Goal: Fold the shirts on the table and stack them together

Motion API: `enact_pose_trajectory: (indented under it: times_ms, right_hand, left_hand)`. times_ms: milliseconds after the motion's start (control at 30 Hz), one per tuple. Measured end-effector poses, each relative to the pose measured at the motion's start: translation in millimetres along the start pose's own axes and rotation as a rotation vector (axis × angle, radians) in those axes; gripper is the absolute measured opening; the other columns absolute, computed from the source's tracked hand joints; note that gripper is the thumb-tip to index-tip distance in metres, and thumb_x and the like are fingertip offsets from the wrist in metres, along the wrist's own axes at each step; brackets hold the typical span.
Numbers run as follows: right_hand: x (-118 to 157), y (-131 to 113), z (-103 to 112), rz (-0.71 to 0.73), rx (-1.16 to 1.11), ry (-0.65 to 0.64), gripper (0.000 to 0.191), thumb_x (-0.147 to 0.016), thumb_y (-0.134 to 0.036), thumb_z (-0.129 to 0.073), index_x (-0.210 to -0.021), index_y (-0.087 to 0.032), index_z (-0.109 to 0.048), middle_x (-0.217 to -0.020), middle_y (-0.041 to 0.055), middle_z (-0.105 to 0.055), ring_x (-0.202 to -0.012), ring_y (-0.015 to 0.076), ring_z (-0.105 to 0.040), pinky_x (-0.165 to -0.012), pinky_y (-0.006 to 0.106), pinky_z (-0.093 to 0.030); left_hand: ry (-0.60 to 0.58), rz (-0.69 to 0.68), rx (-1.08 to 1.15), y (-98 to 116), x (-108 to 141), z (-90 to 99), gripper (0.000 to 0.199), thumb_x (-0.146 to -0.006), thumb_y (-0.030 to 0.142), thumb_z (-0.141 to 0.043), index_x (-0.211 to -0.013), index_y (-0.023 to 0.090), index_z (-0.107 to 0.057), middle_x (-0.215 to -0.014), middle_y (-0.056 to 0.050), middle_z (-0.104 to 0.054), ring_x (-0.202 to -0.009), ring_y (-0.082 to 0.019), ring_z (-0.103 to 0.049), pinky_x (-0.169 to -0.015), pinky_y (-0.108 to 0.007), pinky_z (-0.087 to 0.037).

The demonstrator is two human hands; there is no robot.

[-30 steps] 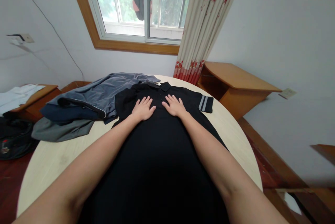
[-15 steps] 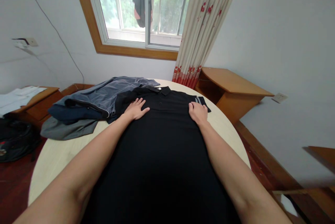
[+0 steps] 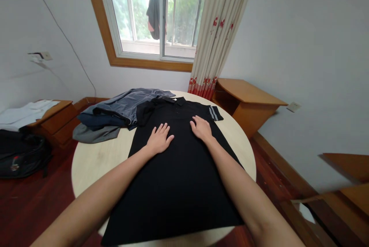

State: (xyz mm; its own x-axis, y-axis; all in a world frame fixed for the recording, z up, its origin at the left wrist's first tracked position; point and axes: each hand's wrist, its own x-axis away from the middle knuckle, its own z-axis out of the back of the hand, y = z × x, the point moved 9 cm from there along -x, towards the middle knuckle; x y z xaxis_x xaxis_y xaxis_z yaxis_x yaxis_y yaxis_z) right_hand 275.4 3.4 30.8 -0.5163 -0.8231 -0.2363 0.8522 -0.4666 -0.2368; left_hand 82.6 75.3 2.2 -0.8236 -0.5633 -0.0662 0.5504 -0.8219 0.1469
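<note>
A black polo shirt (image 3: 178, 177) lies spread out on a round pale table (image 3: 89, 164), its collar towards the window and its hem near me. Grey stripes band the cuff of its right-hand sleeve, while the left-hand sleeve looks bunched. My left hand (image 3: 159, 139) rests flat on the left chest with fingers spread. On the right chest lies my right hand (image 3: 201, 127), palm down, fingers loosely stretched over the cloth. Neither hand grips the fabric.
A heap of grey and navy clothes (image 3: 115, 108) sits at the table's far left. Beyond stand a wooden cabinet (image 3: 250, 93), a curtain (image 3: 213, 39) and a window. To the left are a low drawer unit (image 3: 57, 124) and a black backpack (image 3: 23, 154) on the floor.
Both hands have slid down the shirt towards me, the right one also inward from near the sleeve. The view has shifted, and the shirt's hem now shows.
</note>
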Motion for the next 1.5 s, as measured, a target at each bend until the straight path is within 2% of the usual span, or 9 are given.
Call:
enact_pose_trajectory:
  times_ms: [167, 267, 333, 533, 633, 733, 967, 1100, 1500]
  right_hand:
    - [26.7, 22.8, -19.7, -0.050, 0.037, -0.150, 0.060, -0.103, -0.049, -0.030, -0.153, -0.019, -0.041, -0.164, 0.0089, -0.030, -0.152, 0.0252, -0.023, -0.122, 0.046, -0.018]
    - [30.8, 43.7, -16.2, -0.130, 0.076, -0.195, 0.066, -0.103, -0.053, -0.027, -0.157, -0.016, -0.034, -0.166, 0.0099, -0.023, -0.154, 0.0276, -0.019, -0.123, 0.048, -0.017]
    - [31.6, 40.4, -12.6, -0.160, 0.089, -0.217, 0.066, -0.104, -0.052, -0.026, -0.157, -0.014, -0.032, -0.167, 0.0115, -0.022, -0.154, 0.0287, -0.019, -0.122, 0.049, -0.017]
    - [42.2, -67.7, -21.8, 0.193, -0.007, -0.239, 0.062, -0.104, -0.050, -0.026, -0.157, -0.019, -0.032, -0.166, 0.0082, -0.023, -0.154, 0.0220, -0.016, -0.123, 0.046, -0.013]
    - [52.1, -85.3, -34.4, 0.247, -0.026, -0.294, 0.062, -0.104, -0.052, -0.026, -0.158, -0.022, -0.031, -0.167, 0.0066, -0.022, -0.155, 0.0214, -0.015, -0.124, 0.045, -0.013]
    - [55.4, -63.6, -32.5, 0.218, -0.004, -0.272, 0.065, -0.103, -0.056, -0.026, -0.158, -0.023, -0.031, -0.167, 0.0058, -0.022, -0.155, 0.0211, -0.015, -0.124, 0.044, -0.012]
    - [54.0, 28.7, -14.6, 0.045, 0.059, -0.231, 0.067, -0.103, -0.056, -0.026, -0.158, -0.017, -0.032, -0.167, 0.0076, -0.022, -0.154, 0.0235, -0.017, -0.124, 0.045, -0.015]
    - [54.8, 65.5, -7.6, -0.031, 0.102, -0.202, 0.068, -0.103, -0.056, -0.028, -0.157, -0.015, -0.033, -0.166, 0.0084, -0.023, -0.153, 0.0252, -0.020, -0.124, 0.043, -0.018]
    - [53.7, 82.6, -8.4, -0.014, 0.108, -0.157, 0.067, -0.103, -0.054, -0.028, -0.155, -0.014, -0.037, -0.164, 0.0101, -0.028, -0.152, 0.0270, -0.025, -0.123, 0.045, -0.021]
  left_hand:
    - [-0.023, 0.017, -0.012, -18.1, 29.9, 2.5, 0.069, -0.101, 0.060, -0.021, -0.158, 0.023, -0.031, -0.167, -0.007, -0.021, -0.155, -0.027, -0.014, -0.123, -0.053, -0.015]
    - [-0.040, 0.050, -0.026, -27.4, 37.7, 5.2, 0.072, -0.099, 0.065, -0.022, -0.159, 0.025, -0.030, -0.167, -0.007, -0.017, -0.155, -0.029, -0.011, -0.121, -0.061, -0.013]
    - [-0.063, 0.084, -0.018, -25.2, 37.3, 5.6, 0.074, -0.099, 0.065, -0.022, -0.159, 0.023, -0.030, -0.168, -0.007, -0.016, -0.155, -0.031, -0.010, -0.120, -0.064, -0.013]
    - [-0.010, -0.011, 0.008, 19.4, 20.8, 7.8, 0.067, -0.102, 0.055, -0.018, -0.159, 0.021, -0.031, -0.167, -0.007, -0.021, -0.155, -0.028, -0.015, -0.122, -0.057, -0.015]
    - [-0.033, 0.003, 0.004, 14.2, 21.0, 1.0, 0.066, -0.102, 0.056, -0.020, -0.159, 0.023, -0.031, -0.167, -0.007, -0.021, -0.155, -0.027, -0.015, -0.122, -0.057, -0.014]
    - [-0.032, -0.016, -0.022, -2.8, 28.5, 0.4, 0.069, -0.100, 0.060, -0.023, -0.159, 0.024, -0.031, -0.167, -0.006, -0.020, -0.155, -0.028, -0.014, -0.122, -0.057, -0.014]
    - [-0.037, 0.014, -0.038, -40.8, 43.6, 6.4, 0.071, -0.100, 0.061, -0.022, -0.159, 0.023, -0.030, -0.167, -0.005, -0.020, -0.155, -0.025, -0.015, -0.123, -0.052, -0.016]
    - [-0.029, 0.045, -0.046, -54.8, 48.4, 7.1, 0.073, -0.099, 0.062, -0.022, -0.159, 0.020, -0.030, -0.167, -0.005, -0.020, -0.155, -0.024, -0.015, -0.123, -0.049, -0.016]
    - [-0.001, 0.064, -0.050, -67.4, 55.1, 8.6, 0.073, -0.099, 0.060, -0.025, -0.158, 0.017, -0.033, -0.166, -0.007, -0.023, -0.154, -0.027, -0.018, -0.122, -0.049, -0.019]
